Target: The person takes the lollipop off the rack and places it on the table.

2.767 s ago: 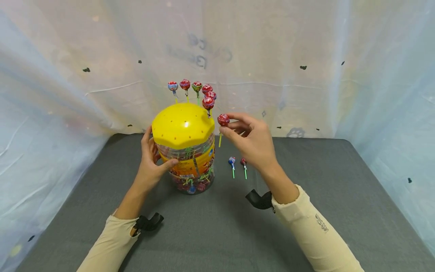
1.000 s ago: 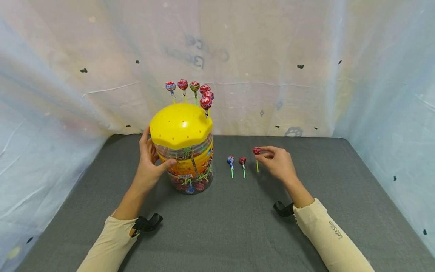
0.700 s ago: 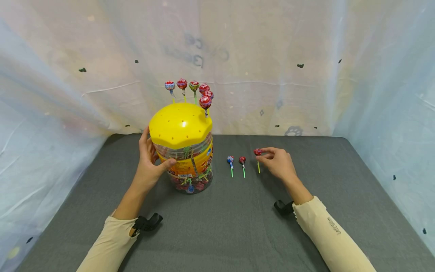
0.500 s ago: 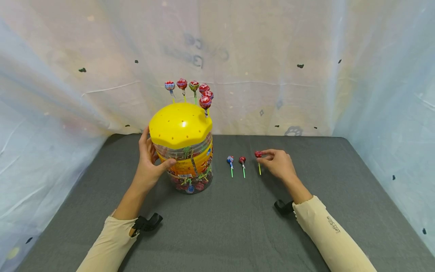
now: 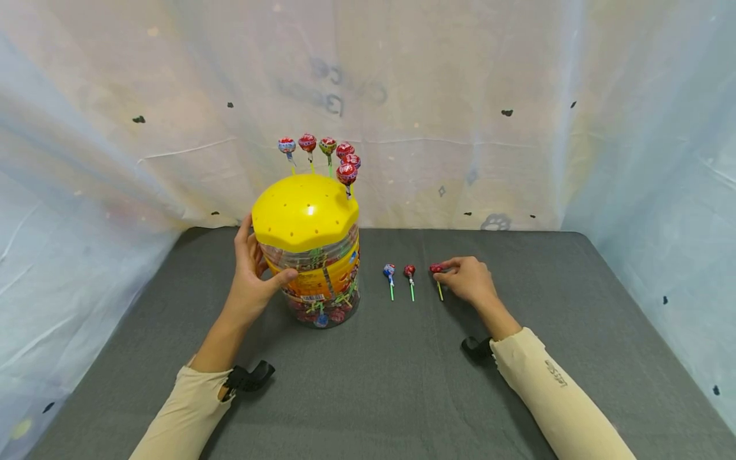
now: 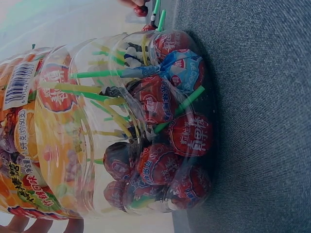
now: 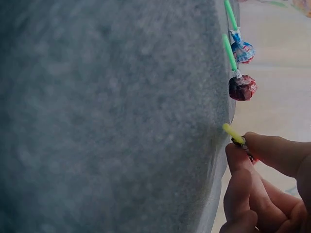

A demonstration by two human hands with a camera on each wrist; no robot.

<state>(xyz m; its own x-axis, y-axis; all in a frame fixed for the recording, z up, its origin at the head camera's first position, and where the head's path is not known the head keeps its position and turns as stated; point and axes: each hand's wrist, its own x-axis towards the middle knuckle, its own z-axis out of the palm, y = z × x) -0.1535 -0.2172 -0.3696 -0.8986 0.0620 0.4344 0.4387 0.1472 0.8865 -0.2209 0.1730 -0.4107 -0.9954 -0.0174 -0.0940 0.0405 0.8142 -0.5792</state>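
My left hand (image 5: 251, 275) holds the left side of a clear lollipop jar (image 5: 315, 281), thumb in front and fingers round behind. The jar stands upright under a yellow domed lid (image 5: 299, 214) with small holes. In the left wrist view, wrapped lollipops fill the jar's bottom (image 6: 206, 160). Between thumb and finger, my right hand (image 5: 471, 280) pinches a red lollipop (image 5: 436, 269) low at the table, its yellow stick (image 7: 232, 132) pointing towards me. Beside it lie a dark red lollipop (image 5: 409, 271) and a blue one (image 5: 389, 271), both on green sticks.
Several lollipops (image 5: 328, 146) stand upright in the lid's holes along its back and right side. A grey cloth (image 5: 368, 383) covers the table. Pale sheeting (image 5: 431, 76) hangs behind and at both sides.
My right hand has carried the red lollipop from beside the jar's lid to the right, then lowered it to the table beside the other two. My left hand stays on the jar.
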